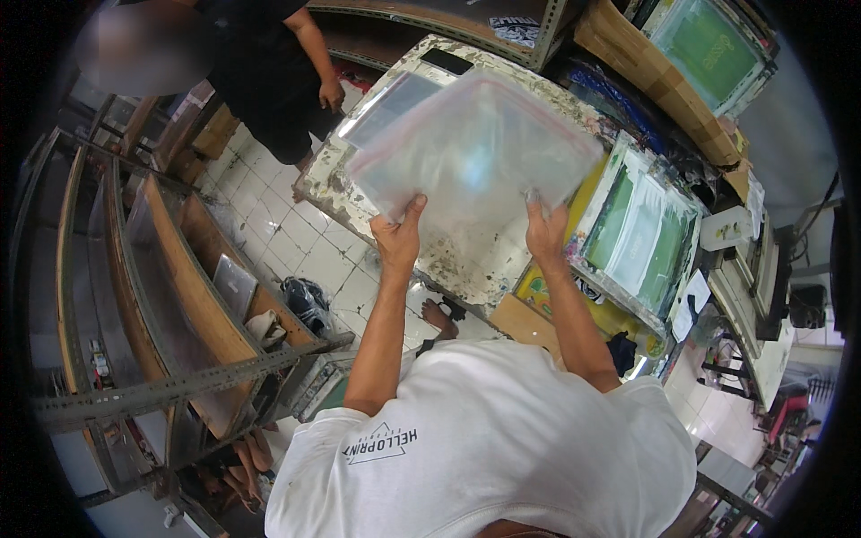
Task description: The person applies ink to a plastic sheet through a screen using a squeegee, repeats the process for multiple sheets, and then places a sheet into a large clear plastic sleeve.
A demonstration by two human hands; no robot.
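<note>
A stack of clear plastic bags (475, 134) with a reddish strip along its edges is held up over a paint-stained white table (457, 260). My left hand (397, 235) is closed on the stack's near left edge, thumb on top. At the near right edge, my right hand (545, 231) grips the same stack, its thumb also on top. The fingers of both hands are partly hidden under the plastic. Behind the stack, another clear plastic sheet or bag (390, 106) lies on the table. Near the far edge rests a flat black object (447, 61), like a phone.
Right of the table, a screen printing frame (641, 238) with green mesh lies by yellow material. A cardboard box (659, 81) and another green-meshed frame (708, 49) are at the far right. Wooden-edged shelving (193, 305) fills the left. A person in black (260, 72) stands far left.
</note>
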